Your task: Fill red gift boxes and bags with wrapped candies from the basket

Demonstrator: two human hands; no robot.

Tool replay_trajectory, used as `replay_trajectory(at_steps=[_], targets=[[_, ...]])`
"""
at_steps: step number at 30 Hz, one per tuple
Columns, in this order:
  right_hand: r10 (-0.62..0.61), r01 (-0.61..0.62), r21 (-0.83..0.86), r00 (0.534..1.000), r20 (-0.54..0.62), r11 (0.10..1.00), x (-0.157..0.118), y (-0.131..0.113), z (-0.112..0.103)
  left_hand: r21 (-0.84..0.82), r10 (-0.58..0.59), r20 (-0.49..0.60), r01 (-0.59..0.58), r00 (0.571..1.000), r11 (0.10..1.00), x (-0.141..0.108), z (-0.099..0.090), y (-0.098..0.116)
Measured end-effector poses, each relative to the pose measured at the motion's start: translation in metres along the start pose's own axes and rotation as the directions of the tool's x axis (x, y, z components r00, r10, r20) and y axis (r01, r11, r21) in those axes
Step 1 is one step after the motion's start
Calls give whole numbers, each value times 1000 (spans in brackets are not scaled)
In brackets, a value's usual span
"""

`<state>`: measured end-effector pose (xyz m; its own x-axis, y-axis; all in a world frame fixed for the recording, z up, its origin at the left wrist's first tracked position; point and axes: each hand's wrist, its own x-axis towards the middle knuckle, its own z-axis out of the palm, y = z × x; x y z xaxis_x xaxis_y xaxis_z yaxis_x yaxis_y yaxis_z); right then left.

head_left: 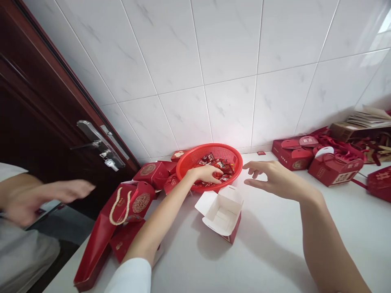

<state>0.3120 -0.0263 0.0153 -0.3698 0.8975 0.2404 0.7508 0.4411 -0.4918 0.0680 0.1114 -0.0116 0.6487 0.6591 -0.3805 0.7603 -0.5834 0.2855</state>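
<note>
My left hand [207,174] reaches over the near rim of a red plastic basket [235,156], its fingers among wrapped candies [227,167]; the fingers look spread, and nothing shows between them. To the right of the basket, my right hand [269,177] hangs above the white table with fingers apart and nothing in it. An open box [222,213], white inside and red outside, stands just in front of the basket with its flaps folded outward. Its inside shows no contents.
Red gift boxes [149,175] and a long red box [94,248] crowd the table's left side. More closed red boxes [334,167] and ribbons lie at the right. At far left a person's hands [51,195] show beside a dark door [45,101].
</note>
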Motion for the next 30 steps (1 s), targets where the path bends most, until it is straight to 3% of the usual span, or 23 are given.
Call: replay_trajectory(at_steps=[4,9,13,17,21,26,30], targets=[[-2,2,3,1000,20,1000,0,0,-1,150,-121,136,101,983,984,30,9,3],[5,-5,4,1000,30,1000,0,2,-2,168,-141,90,125,986,978,48,26,-2],[9,-9,-2,999,33,1000,2,4,-2,129,-148,46,141,988,982,55,27,-15],[15,-16,8,999,45,1000,4,5,-1,6,-161,-74,161,984,987,53,22,-32],[22,-24,28,998,64,999,6,5,1,-204,-141,-218,96,966,974,40,15,-43],[3,-6,35,996,85,999,12,6,6,-416,-105,-400,-78,911,906,22,11,-38],[-12,4,64,993,117,998,19,8,11,-536,-131,-427,-134,895,833,9,20,-35]])
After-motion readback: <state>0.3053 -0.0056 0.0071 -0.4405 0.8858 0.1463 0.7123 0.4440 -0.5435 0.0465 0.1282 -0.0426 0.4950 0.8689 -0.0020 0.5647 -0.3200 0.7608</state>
